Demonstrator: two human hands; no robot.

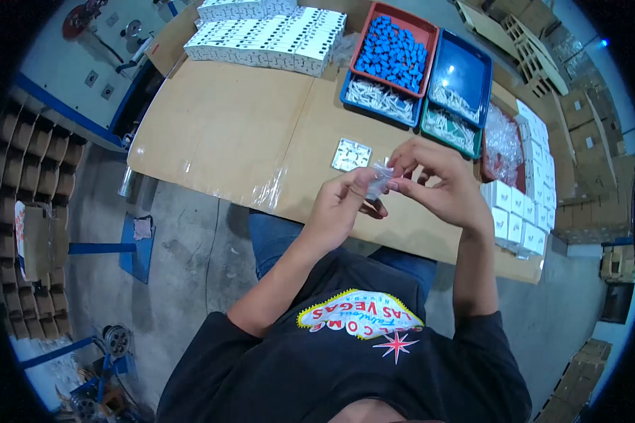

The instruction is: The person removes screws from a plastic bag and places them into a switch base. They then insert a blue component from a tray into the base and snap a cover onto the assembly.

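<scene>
A small clear plastic bag (379, 180) is held up between my two hands, above the near part of the cardboard-topped table. My left hand (343, 201) pinches its left side with thumb and fingers. From the right, my right hand (434, 176) grips the bag's upper edge with its fingertips. What the bag contains, if anything, is too small to make out. Just beyond my left hand, a white square plate with cutouts (351, 154) lies flat on the cardboard.
Beyond my hands stand a red tray of blue pieces (391, 55), a blue tray of white pieces (379, 101), a green tray (450, 132) and a red tray of clear bags (501, 148). White boxes (518, 211) stack at right; white plates (268, 39) fill the far left.
</scene>
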